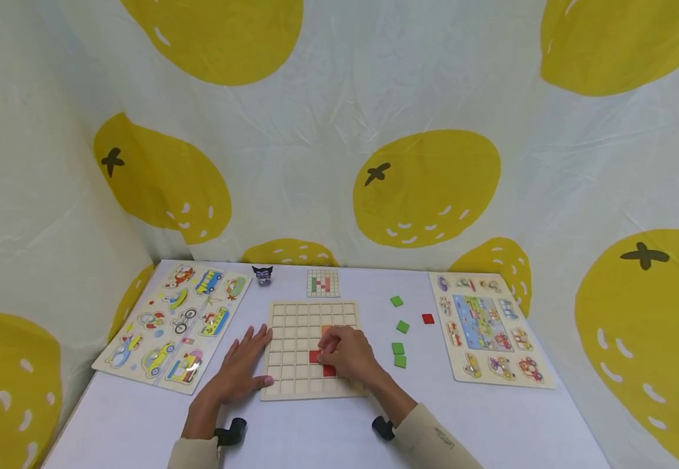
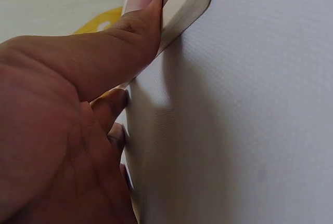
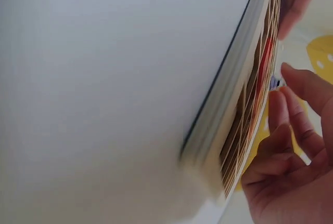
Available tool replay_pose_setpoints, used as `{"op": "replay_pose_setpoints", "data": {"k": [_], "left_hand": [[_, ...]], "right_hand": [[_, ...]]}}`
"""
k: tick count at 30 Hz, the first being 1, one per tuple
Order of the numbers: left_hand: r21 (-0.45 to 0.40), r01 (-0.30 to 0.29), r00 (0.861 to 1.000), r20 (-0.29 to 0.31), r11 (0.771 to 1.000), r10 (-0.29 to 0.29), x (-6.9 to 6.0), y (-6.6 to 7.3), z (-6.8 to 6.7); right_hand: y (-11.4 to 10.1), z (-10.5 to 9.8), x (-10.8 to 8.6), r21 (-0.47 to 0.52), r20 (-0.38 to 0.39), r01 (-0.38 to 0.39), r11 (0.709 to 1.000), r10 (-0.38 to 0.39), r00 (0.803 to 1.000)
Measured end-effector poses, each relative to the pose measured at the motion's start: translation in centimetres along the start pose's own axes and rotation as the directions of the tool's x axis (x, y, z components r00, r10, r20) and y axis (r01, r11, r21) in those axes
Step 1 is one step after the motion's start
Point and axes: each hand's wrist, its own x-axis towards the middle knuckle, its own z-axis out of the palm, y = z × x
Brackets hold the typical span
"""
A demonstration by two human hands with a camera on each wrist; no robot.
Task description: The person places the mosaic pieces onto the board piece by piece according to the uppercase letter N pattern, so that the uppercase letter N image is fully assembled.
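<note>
A wooden grid board point(image 1: 286, 365) lies on the table. My left hand point(image 1: 242, 368) is spread flat at its left side, fingertips at the upper left edge; its thumb point(image 2: 140, 16) rests on the lower left corner. Over the board's right half is my right hand point(image 1: 347, 355), fingers bent down beside a red tile point(image 1: 314, 356). Another red tile point(image 1: 329, 370) and an orange tile point(image 1: 326, 329) are partly covered by it. In the right wrist view, thumb and fingertips of the right hand point(image 3: 294, 130) are slightly apart, with no tile visible between them.
Several green tiles point(image 1: 402, 327) and one red tile point(image 1: 428, 318) lie right of the board. A small pattern card point(image 1: 323, 284) and a dark figurine point(image 1: 262, 275) stand behind. Picture puzzles flank them, left point(image 1: 163, 352) and right point(image 1: 474, 374).
</note>
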Motion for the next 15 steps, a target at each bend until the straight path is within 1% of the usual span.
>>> {"op": "replay_pose_setpoints", "data": {"k": [3,7,11,15], "left_hand": [[-0.004,0.005,1.000,0.004,1.000,-0.005,-0.1,0.0,0.0],[-0.008,-0.005,1.000,0.002,1.000,0.005,-0.2,-0.1,-0.1],[-0.013,-0.019,1.000,-0.005,1.000,0.019,-0.1,-0.2,0.0],[-0.012,-0.026,0.999,-0.019,1.000,0.026,-0.2,-0.2,0.1]], "right_hand": [[0.8,-1.0,-0.1,0.024,-0.020,0.020,1.000,-0.019,1.000],[2.1,-2.6,-0.2,0.041,-0.068,0.043,0.998,-0.040,0.997],[3.5,-4.5,-0.4,0.060,-0.112,0.026,0.998,-0.020,0.994],[5.2,-6.4,-0.4,0.059,-0.154,-0.008,0.998,0.017,0.988]]}}
